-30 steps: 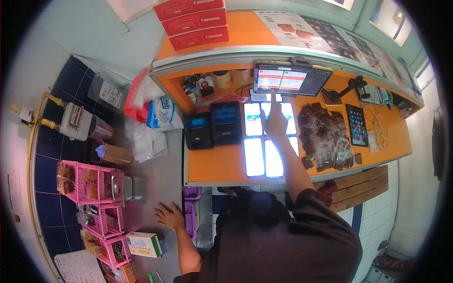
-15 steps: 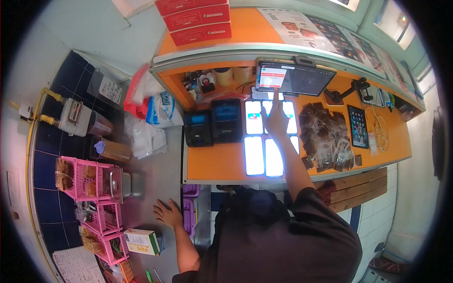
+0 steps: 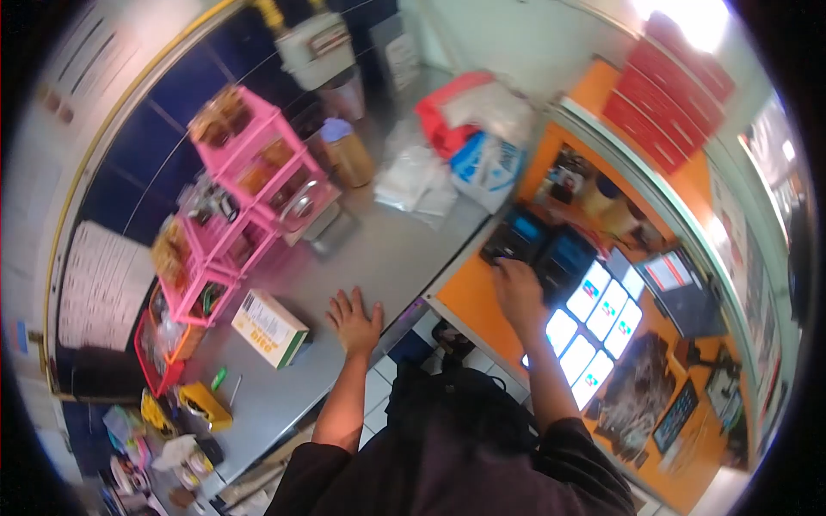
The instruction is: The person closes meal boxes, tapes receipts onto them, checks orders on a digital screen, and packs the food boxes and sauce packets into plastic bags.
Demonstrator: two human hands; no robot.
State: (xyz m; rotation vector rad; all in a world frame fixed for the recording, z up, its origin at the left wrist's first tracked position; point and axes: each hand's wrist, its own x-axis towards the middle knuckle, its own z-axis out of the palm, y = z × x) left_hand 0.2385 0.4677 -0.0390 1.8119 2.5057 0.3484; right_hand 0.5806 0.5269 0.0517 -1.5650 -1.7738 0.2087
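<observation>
- Printer [image 3: 509, 248], black, with a small blue-lit screen [image 3: 525, 228], is the thing where my work is now. In the head view it stands on the orange bench [image 3: 460, 292], close to the left edge, the one that meets the steel bench [image 3: 391, 249].
- My right hand [image 3: 520, 288] is at the near side of this printer, with the fingers bent toward it. The view is blurred there, so I cannot tell if the fingertips press, pinch or only come near.
- To work well here, I would let the fingertips make small movements and leave the wrist loose; a strong pull could, I think, shift the printer toward the near edge of the orange bench.
- The second printer [image 3: 568, 258] is just beside it, on the side away from the left edge. My knuckles should not push it.
- Lit phones [image 3: 613, 303] lie in rows by the near edge, and my right forearm [image 3: 545, 370] passes across the nearest of them. I judge it wise to carry this arm a little high.
- My left hand [image 3: 353, 325] rests near the near edge of the steel bench, palm down, fingers spread, gripping nothing. This should give good support.
- The carton [image 3: 268, 331] lies left of that hand, apart from it; I need not reach there.
</observation>
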